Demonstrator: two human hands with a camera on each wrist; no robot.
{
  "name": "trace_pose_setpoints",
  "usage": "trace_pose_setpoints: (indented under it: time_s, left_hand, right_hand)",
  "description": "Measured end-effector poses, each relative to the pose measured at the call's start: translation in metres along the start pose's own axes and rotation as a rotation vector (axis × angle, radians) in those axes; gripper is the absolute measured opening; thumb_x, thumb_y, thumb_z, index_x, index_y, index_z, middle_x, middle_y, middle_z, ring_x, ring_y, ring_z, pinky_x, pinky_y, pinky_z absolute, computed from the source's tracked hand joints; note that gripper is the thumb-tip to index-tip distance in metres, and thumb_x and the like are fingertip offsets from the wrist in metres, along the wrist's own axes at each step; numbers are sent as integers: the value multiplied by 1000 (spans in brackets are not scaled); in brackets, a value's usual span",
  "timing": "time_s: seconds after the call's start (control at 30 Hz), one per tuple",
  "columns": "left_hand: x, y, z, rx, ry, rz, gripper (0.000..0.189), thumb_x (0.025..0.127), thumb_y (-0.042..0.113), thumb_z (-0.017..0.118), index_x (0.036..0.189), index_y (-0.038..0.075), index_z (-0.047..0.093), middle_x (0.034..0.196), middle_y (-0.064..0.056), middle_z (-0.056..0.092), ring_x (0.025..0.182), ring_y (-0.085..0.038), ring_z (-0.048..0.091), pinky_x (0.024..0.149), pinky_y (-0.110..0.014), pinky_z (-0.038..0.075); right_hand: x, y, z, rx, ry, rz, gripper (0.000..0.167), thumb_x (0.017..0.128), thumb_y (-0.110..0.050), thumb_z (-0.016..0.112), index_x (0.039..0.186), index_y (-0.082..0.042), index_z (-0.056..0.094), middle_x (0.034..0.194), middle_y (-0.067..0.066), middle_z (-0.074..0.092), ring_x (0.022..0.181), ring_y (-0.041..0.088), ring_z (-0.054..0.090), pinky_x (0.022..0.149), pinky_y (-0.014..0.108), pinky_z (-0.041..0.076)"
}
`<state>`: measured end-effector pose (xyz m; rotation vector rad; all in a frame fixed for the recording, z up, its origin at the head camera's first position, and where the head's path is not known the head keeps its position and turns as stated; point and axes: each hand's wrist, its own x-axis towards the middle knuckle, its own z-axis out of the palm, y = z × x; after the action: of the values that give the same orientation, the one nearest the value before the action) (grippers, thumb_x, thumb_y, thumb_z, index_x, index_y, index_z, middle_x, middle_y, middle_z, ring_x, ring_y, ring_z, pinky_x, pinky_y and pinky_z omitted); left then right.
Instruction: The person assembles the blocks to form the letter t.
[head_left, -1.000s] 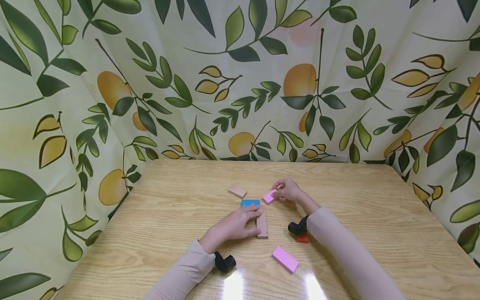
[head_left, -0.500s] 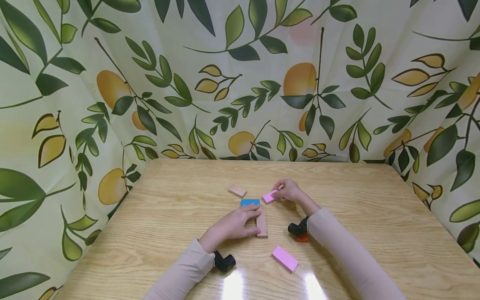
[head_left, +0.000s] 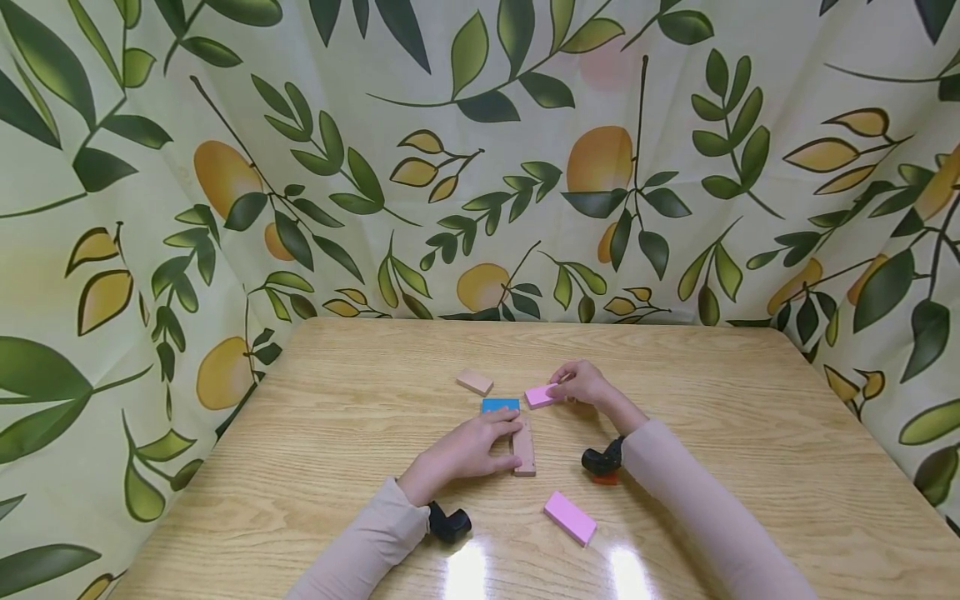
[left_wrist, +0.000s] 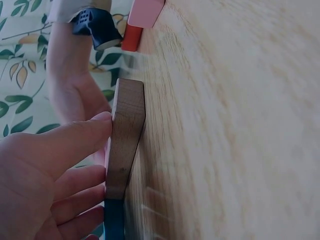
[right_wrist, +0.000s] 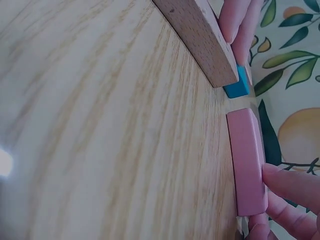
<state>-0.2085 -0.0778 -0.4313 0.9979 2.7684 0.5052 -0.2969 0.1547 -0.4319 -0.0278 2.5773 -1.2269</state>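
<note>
Flat on the table, a plain wooden block [head_left: 527, 450] lies lengthwise, with a blue block [head_left: 499, 405] at its far end. My left hand [head_left: 467, 447] rests on these two; in the left wrist view its thumb touches the wooden block [left_wrist: 127, 120] and its fingers reach toward the blue block [left_wrist: 114, 220]. My right hand [head_left: 583, 383] pinches the right end of a pink block [head_left: 537, 397] just beyond and right of the blue one. In the right wrist view a small gap separates this pink block [right_wrist: 246, 160] from the wooden block [right_wrist: 202, 40].
Another wooden block [head_left: 475, 382] lies behind the blue one. A second pink block [head_left: 570, 518] is nearer the front. A red block [head_left: 606, 479] shows partly under the right wrist's black camera [head_left: 602, 458]. Patterned cloth [head_left: 525, 208] borders the table.
The pink block in my right hand has turned slightly, its right end coming a little nearer. The right hand and forearm have shifted slightly right and nearer. The left hand stays put.
</note>
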Motion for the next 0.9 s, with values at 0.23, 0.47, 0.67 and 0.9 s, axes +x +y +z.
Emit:
trace_pose_setpoints:
  time_s: [0.23, 0.47, 0.67, 0.9]
  left_hand:
    - [0, -1, 1, -1, 13, 18, 56, 91, 37, 65, 138, 9, 53, 153, -8, 43, 142, -27, 42, 118, -41, 37]
    - [0, 0, 1, 0, 3, 3, 56, 91, 38, 65, 138, 11, 53, 153, -7, 42, 142, -25, 41, 119, -40, 36]
    - [1, 0, 0, 1, 0, 2, 56, 91, 38, 64, 139, 11, 53, 154, -7, 42, 143, -25, 41, 119, -40, 35]
    - [-1, 0, 1, 23, 27, 34, 55, 91, 36, 64, 137, 7, 54, 151, -12, 45, 140, -30, 43, 117, -42, 38]
  right_hand:
    - [-1, 2, -1, 2, -11, 14, 25, 84, -15, 72, 105, -1, 68, 73, -1, 51, 62, 12, 46, 53, 20, 36]
    - [-2, 3, -1, -7, -11, 10, 25, 84, -15, 72, 105, 0, 68, 67, -4, 50, 59, 11, 44, 51, 20, 34]
    - [-4, 1, -1, -7, -8, 16, 24, 84, -15, 72, 102, 0, 68, 65, -4, 49, 59, 11, 44, 51, 20, 33]
    - [-5, 0, 0, -8, 7, 36, 22, 84, -14, 73, 100, 0, 68, 66, -3, 49, 58, 10, 44, 51, 20, 34]
